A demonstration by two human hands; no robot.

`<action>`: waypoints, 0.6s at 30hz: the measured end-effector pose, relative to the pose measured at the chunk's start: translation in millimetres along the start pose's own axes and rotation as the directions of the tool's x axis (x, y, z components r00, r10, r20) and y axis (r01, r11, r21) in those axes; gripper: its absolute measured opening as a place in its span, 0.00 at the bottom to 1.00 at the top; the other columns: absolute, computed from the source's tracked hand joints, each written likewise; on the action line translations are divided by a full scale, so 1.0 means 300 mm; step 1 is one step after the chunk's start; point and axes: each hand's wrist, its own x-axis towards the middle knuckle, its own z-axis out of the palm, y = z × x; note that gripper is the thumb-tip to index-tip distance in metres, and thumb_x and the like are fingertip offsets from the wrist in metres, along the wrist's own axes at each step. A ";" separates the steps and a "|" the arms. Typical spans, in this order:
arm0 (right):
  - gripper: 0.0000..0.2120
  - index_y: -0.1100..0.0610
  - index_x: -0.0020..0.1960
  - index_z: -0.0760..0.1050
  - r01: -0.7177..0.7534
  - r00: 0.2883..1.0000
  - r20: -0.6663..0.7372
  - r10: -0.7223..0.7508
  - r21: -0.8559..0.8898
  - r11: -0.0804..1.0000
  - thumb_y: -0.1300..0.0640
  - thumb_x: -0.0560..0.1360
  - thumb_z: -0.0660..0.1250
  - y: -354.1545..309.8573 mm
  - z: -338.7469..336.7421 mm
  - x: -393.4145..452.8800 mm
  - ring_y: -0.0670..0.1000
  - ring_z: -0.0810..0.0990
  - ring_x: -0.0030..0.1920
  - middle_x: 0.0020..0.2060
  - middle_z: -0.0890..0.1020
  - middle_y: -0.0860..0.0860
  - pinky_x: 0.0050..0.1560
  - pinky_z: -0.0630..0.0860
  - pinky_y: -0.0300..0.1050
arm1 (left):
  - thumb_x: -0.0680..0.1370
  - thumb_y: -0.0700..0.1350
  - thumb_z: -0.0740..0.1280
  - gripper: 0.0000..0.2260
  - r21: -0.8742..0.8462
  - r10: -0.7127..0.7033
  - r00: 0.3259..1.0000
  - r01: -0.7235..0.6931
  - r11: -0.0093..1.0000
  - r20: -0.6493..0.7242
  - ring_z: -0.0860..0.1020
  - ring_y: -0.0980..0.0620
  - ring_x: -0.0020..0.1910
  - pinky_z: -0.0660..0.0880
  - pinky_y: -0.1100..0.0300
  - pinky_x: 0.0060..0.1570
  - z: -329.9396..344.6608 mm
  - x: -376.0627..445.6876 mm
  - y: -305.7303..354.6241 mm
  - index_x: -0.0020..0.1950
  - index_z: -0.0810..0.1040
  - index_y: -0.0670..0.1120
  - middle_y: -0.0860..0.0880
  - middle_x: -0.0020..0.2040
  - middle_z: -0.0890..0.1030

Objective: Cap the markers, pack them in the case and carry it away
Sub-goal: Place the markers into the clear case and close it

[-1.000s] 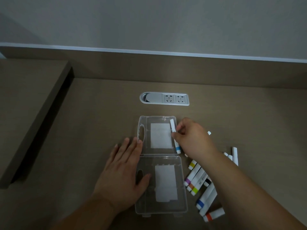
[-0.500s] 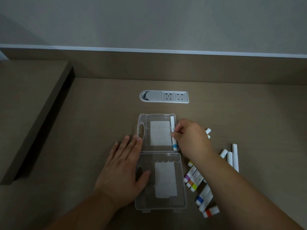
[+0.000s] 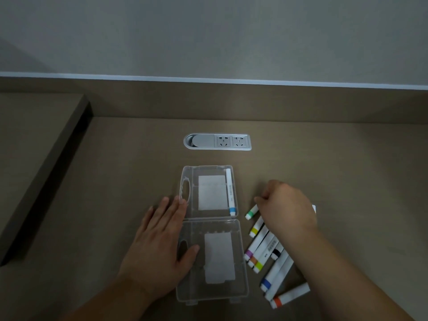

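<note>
Dim light; brown desk [image 3: 120, 186], inset socket panel [image 3: 217, 141], grey wall [image 3: 208, 31].

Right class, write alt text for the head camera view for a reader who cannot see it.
A clear plastic case lies open on a brown desk, one blue-banded marker in its far half. The left hand rests flat on the case; the right hand reaches over loose markers beside it.

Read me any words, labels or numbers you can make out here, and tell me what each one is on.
Nothing here can be read for certain.
Blue marker in the case: a small dark print on the barrel, too small to read.
Marker in the pile on the desk: dark print, blurred.
Sockets: no lettering visible.
Paper inserts in the case: blank as far as shows.
</note>
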 end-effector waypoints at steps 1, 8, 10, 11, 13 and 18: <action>0.08 0.52 0.44 0.76 0.010 1.000 -0.014 -0.009 0.009 1.000 0.48 0.76 0.67 0.000 0.006 0.008 0.56 0.80 0.43 0.38 0.81 0.50 0.45 0.78 0.49 | 0.75 0.70 0.50 0.40 0.001 -0.001 1.000 0.001 1.000 -0.003 0.33 0.60 0.77 0.41 0.52 0.78 0.000 0.001 0.000 0.79 0.35 0.56 0.58 0.80 0.39; 0.08 0.51 0.40 0.76 0.103 0.983 -0.158 -0.089 0.087 0.991 0.50 0.75 0.71 0.004 0.004 0.023 0.52 0.79 0.36 0.32 0.78 0.47 0.43 0.76 0.47 | 0.74 0.70 0.50 0.40 0.005 -0.002 1.000 0.002 1.000 0.002 0.33 0.60 0.77 0.41 0.52 0.78 -0.004 0.003 0.004 0.79 0.35 0.56 0.58 0.80 0.39; 0.08 0.50 0.40 0.74 0.069 0.981 -0.182 -0.061 0.042 0.997 0.48 0.75 0.69 0.020 -0.005 0.014 0.52 0.79 0.36 0.30 0.77 0.45 0.46 0.75 0.48 | 0.74 0.70 0.50 0.40 -0.008 -0.005 1.000 0.005 1.000 -0.001 0.33 0.60 0.77 0.41 0.52 0.78 -0.005 0.004 0.004 0.79 0.36 0.56 0.58 0.80 0.39; 0.08 0.49 0.40 0.74 0.042 0.987 -0.154 -0.040 0.005 0.999 0.47 0.76 0.67 0.028 -0.008 0.010 0.52 0.79 0.36 0.30 0.77 0.45 0.49 0.75 0.49 | 0.74 0.70 0.50 0.40 -0.007 -0.005 1.000 0.005 1.000 0.002 0.33 0.60 0.77 0.41 0.52 0.78 -0.005 0.003 0.004 0.79 0.35 0.56 0.59 0.80 0.39; 0.08 0.48 0.41 0.72 0.007 0.997 -0.082 -0.009 -0.022 1.000 0.47 0.77 0.65 0.036 -0.009 0.007 0.51 0.78 0.37 0.30 0.77 0.44 0.51 0.73 0.49 | 0.74 0.70 0.50 0.40 0.002 -0.004 1.000 0.004 1.000 0.010 0.32 0.60 0.76 0.41 0.52 0.78 -0.006 0.001 0.003 0.79 0.34 0.56 0.59 0.79 0.37; 0.04 0.49 0.42 0.71 -0.016 0.999 -0.042 0.015 -0.029 0.999 0.53 0.75 0.64 0.020 -0.008 0.014 0.50 0.74 0.33 0.30 0.76 0.45 0.43 0.68 0.46 | 0.74 0.70 0.49 0.40 0.000 -0.003 1.000 0.003 1.000 0.005 0.32 0.60 0.76 0.42 0.52 0.78 -0.004 0.000 0.006 0.78 0.34 0.56 0.59 0.80 0.38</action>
